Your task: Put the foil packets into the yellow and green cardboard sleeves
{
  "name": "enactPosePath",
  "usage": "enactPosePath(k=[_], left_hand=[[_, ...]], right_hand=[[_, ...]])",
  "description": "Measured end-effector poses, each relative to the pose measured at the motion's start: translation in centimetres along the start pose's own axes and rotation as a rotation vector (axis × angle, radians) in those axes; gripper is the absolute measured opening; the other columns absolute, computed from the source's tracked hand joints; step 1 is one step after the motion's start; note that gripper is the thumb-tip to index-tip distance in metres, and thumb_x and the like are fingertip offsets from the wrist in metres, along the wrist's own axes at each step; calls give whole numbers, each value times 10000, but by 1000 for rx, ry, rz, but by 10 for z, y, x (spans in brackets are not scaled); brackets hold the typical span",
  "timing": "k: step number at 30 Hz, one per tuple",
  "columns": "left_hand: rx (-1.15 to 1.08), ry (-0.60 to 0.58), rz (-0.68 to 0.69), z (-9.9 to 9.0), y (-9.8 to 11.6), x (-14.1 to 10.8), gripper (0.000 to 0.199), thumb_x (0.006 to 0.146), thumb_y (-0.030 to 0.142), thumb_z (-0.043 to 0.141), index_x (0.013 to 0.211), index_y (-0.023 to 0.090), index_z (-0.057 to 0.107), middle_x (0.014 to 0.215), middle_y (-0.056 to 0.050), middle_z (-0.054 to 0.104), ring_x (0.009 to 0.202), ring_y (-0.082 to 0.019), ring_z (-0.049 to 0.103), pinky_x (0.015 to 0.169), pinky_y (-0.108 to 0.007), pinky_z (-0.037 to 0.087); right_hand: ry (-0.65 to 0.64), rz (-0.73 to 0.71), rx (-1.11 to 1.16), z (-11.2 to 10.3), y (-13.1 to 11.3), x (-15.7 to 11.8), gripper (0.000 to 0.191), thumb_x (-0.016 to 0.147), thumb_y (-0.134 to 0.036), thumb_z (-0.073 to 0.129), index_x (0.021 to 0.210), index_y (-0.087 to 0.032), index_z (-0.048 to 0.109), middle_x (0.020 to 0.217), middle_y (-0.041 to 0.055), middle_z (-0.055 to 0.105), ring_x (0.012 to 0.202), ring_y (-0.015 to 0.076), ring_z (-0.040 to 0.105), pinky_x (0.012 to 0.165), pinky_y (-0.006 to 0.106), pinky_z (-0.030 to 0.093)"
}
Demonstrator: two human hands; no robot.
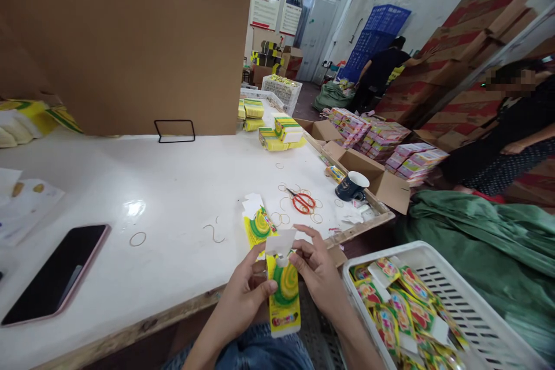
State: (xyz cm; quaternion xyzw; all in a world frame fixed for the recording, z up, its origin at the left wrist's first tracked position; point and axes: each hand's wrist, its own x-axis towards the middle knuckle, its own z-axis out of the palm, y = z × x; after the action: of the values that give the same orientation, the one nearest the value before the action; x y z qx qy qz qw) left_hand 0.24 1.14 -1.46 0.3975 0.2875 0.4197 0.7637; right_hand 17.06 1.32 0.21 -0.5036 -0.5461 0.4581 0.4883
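Observation:
A small yellow and green carton [285,292] with a raised white end flap is held upright over the table's front edge. My left hand [245,289] grips its left side, thumb pressed on the front. On the other side, my right hand [315,263] holds the carton near its top, thumb at the flap and the other fingers behind it. Just beyond, another flat yellow carton [256,225] lies on the white table. Whether anything is inside the held carton cannot be seen.
Red-handled scissors [302,202] lie among rubber bands, with a dark mug [352,186] close by. A phone [56,272] rests at left. At right stands a white basket [347,274] of filled packets. A large cardboard sheet [165,46] rises behind; two people [379,72] stand beyond.

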Motion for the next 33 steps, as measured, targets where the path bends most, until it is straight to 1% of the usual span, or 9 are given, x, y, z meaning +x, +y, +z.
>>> enactPosePath(k=[4, 8, 13, 19, 23, 27, 29, 31, 33], left_hand=[[120, 82, 26, -2, -3, 2, 511, 784, 263, 665, 1277, 246, 533, 1184, -102, 663, 871, -235, 687, 738, -318, 533], [225, 118, 82, -2, -5, 3, 461, 808, 220, 617, 1264, 246, 556, 1285, -89, 608, 978, -242, 658, 842, -336, 516], [182, 92, 41, 0, -3, 2, 491, 817, 226, 603, 1300, 232, 514, 1300, -116, 595, 986, -240, 656, 854, -351, 513], [71, 108, -4, 1, 2, 3, 564, 766, 233, 676, 1300, 210, 494, 1124, -119, 692, 922, -253, 685, 773, -345, 543], [-4, 105, 26, 2, 4, 4, 533, 772, 246, 684, 1277, 226, 513, 1175, -114, 673, 1017, -263, 654, 850, -365, 522], [-186, 142, 51, 18, -8, 10, 453, 784, 291, 673, 1217, 245, 548, 1221, -110, 646, 1073, -265, 625, 938, -399, 477], [-166, 159, 1, 29, -23, 14, 380, 747, 277, 696, 1114, 232, 607, 1178, -102, 664, 1059, -270, 627, 918, -380, 487], [-114, 250, -50, 34, -42, 14, 231, 750, 254, 656, 979, 231, 640, 1097, -82, 689, 1003, -259, 645, 858, -356, 513], [-98, 275, -113, 29, -62, 9, 243, 734, 221, 630, 976, 237, 616, 1014, -79, 699, 893, -243, 674, 789, -373, 533]], right_hand=[[-48, -59, -148, -10, -3, 1, 354, 876, -482, 515, 924, -208, 734, 985, 86, 663, 968, 239, 588, 865, 342, 450], [-183, 140, -179, -13, -4, 1, 371, 825, -380, 614, 1154, -210, 611, 696, -19, 604, 658, 161, 552, 614, 255, 430], [-69, 73, -461, -5, 0, 1, 274, 801, -250, 620, 1067, -215, 561, 513, -102, 385, 509, 117, 399, 515, 216, 307], [-95, 61, -404, 5, 5, -3, 296, 832, -299, 599, 1106, -199, 547, 535, -98, 381, 485, 112, 394, 483, 214, 301], [40, -6, -366, -11, -4, -7, 281, 866, -364, 556, 1083, -197, 616, 745, -2, 604, 648, 150, 538, 597, 235, 428], [149, 17, -327, -25, -12, -12, 223, 847, -378, 586, 957, -196, 656, 898, 51, 676, 839, 197, 612, 744, 266, 479], [137, 51, -298, -15, 4, -20, 262, 824, -387, 612, 1001, -199, 653, 978, 73, 676, 902, 218, 616, 769, 284, 491], [285, 88, -210, 4, 39, -32, 315, 877, -407, 504, 1069, -190, 630, 994, 89, 673, 917, 226, 625, 792, 318, 507], [403, 140, -222, 23, 84, -48, 374, 931, -376, 369, 1172, -185, 581, 1048, 102, 663, 998, 224, 618, 862, 348, 498]])
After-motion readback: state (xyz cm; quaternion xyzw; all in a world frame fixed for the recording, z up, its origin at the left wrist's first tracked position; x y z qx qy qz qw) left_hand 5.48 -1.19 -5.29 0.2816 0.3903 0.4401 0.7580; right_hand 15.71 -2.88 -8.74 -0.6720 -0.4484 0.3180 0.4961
